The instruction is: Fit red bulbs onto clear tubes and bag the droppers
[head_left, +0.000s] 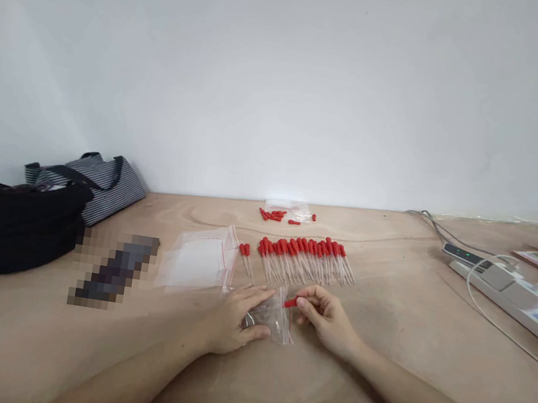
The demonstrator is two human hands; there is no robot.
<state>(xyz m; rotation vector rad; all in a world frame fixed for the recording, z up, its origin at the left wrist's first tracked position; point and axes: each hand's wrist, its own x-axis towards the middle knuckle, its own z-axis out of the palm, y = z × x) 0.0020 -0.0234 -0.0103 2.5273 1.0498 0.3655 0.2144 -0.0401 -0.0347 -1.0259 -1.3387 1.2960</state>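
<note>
My left hand [242, 317] lies over a clear zip bag [275, 324], thumb and fingers holding it to the table. Something shiny shows inside the bag, too unclear to name. At the bag's right edge, my right hand [325, 314] pinches a red rubber dropper bulb [290, 302] between thumb and forefinger. Whether a tube is joined to this bulb cannot be seen. Just beyond both hands lies a row of droppers [299, 253], thin clear tubes with red bulbs pointing away from me. Two more droppers [247, 255] lie apart at the row's left.
Flat clear zip bags [200, 258] are stacked left of the droppers. Loose red bulbs [274, 215] lie near the wall beside another clear bag [288, 208]. A blurred dark object [117, 270] and a black bag [27, 226] are at left; a power strip [512, 298] with cables is at right.
</note>
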